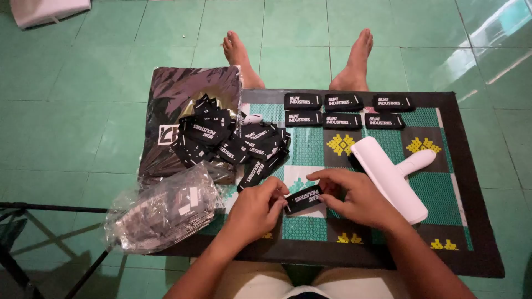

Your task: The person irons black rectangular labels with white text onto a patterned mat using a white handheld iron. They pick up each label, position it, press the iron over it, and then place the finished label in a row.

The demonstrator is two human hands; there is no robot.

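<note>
A small black fabric label with white print is held between my left hand and my right hand, each pinching one end, low over a patterned green and black mat. A loose heap of the same black labels lies just beyond my left hand. Several folded labels sit in two neat rows at the mat's far edge.
A white T-shaped hand tool lies right of my right hand. A black glossy bag is under the heap, and a clear plastic bag of labels lies at left. My bare feet rest on green floor tiles beyond the mat.
</note>
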